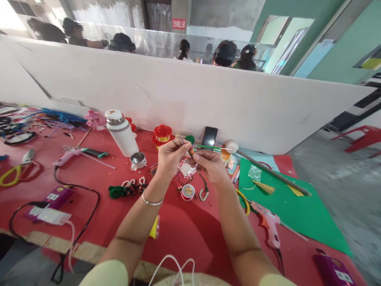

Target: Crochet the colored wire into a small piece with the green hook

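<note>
My left hand [171, 157] and my right hand [212, 165] meet above the table, fingers closed in a pinch on a small multicoloured craft piece with a green fuzzy ball [189, 139] on top. The fingers cover most of it. From the piece, or just behind it, a thin green rod [211, 147] with a pale tip runs right; I cannot tell how it is held. Beneath my hands lie white beads [187, 170], a round spool [187, 192] with a red-and-white label, and a pale green bent hook [204, 194]. Left of them are green fuzzy pieces with bead loops [127, 188].
A white thermos [121, 133] and its metal cup [138, 159] stand left. Pink glue guns [269, 224] [67, 156], scissors [22, 171] and corded purple power strips [49, 202] lie about. A phone [210, 137] leans against the white partition [208, 99]; people sit beyond.
</note>
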{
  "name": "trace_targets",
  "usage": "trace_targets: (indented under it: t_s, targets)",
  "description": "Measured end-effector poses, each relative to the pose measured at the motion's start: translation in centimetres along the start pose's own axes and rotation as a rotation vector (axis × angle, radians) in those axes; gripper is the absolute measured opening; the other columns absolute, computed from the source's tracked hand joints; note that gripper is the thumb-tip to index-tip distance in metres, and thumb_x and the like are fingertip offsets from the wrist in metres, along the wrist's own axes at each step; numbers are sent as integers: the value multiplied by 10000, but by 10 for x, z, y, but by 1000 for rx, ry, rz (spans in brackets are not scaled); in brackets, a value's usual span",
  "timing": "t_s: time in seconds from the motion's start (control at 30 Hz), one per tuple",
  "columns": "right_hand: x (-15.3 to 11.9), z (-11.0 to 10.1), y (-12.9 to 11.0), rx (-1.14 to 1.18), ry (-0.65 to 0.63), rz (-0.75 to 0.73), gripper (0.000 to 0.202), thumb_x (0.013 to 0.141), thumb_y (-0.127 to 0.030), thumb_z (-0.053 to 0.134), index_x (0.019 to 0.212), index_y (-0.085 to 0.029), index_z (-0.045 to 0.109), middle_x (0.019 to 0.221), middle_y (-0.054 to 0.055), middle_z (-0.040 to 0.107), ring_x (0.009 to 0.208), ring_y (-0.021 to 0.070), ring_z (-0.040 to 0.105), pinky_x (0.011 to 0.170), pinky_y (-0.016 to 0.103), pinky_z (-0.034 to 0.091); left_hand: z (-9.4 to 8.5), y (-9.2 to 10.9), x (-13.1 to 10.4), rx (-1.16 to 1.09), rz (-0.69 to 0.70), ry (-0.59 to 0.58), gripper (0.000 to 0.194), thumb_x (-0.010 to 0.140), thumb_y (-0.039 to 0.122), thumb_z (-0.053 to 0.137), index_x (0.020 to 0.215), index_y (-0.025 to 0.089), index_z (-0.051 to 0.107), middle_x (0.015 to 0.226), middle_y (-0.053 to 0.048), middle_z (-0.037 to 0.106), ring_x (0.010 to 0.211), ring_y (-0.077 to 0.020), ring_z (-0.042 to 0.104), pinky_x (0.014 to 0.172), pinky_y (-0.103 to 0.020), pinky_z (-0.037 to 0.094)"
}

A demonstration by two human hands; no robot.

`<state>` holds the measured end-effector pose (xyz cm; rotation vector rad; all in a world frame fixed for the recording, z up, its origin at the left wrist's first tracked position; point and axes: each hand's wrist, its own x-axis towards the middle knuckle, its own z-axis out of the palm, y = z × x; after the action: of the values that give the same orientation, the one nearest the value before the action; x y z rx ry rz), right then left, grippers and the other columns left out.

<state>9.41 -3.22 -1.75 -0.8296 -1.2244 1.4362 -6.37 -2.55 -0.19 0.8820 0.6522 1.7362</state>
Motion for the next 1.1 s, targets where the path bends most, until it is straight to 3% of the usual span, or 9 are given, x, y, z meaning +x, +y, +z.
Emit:
trace_targets:
  t_s: [0.07, 0.23, 0.33, 0.47, 0.63, 0.9, 1.1]
  targets:
    - [2, -1, 2, 10, 55, -7, 323, 707, -508, 975, 880, -252, 881, 720, 17, 817, 615, 149, 715, 480, 232, 469, 0, 2, 2, -26, -19, 33, 344, 580, 323, 1075, 725, 146, 818, 682, -14, 728, 482, -44, 522, 406, -187, 382]
    - [4, -6, 0, -84, 212, -195, 205, 781, -392, 922, 961, -298, 894, 907, 13, 870, 801, 174, 793, 637, 275, 604, 1, 3, 5, -41, -10, 88, 318, 611, 298, 1065, 754, 143, 827, 639, 20, 674, 416, 1, 366, 361, -179, 258]
    - [5, -7, -2, -90, 257, -224, 246, 779, -375, 910, 1012, -299, 887, 948, 15, 872, 801, 175, 785, 675, 305, 642, 0, 1, 7, -52, -24, 132, 301, 607, 265, 1061, 742, 153, 817, 639, 27, 668, 415, 4, 346, 354, -176, 232]
    - [6, -7, -4, -38, 296, -203, 351, 689, -360, 960, 1019, -281, 874, 855, 2, 844, 716, 150, 739, 626, 285, 627, -3, 0, 9, -76, -69, 151, 274, 629, 230, 1040, 753, 157, 807, 614, 46, 631, 406, 6, 317, 344, -176, 197]
    - [7, -12, -7, 88, 255, -123, 390, 635, -348, 994, 1000, -282, 872, 893, 11, 858, 751, 156, 780, 532, 224, 556, -3, 2, 8, -92, -106, 132, 292, 623, 237, 1044, 761, 155, 799, 592, 63, 595, 395, 10, 309, 342, -165, 190]
    - [7, -17, -7, 136, 229, -107, 402, 631, -353, 1010, 1003, -274, 878, 936, 19, 873, 782, 153, 805, 546, 204, 583, 0, 5, 6, -74, -93, 151, 256, 652, 224, 1018, 747, 165, 788, 646, 44, 678, 385, 10, 339, 335, -168, 213]
    - [7, -19, -8, 125, 230, -108, 404, 634, -351, 1006, 1010, -278, 878, 954, 26, 881, 794, 167, 811, 552, 219, 597, -2, 3, 9, -102, -101, 148, 313, 584, 236, 1057, 746, 153, 802, 621, 49, 667, 380, 24, 338, 339, -141, 215]
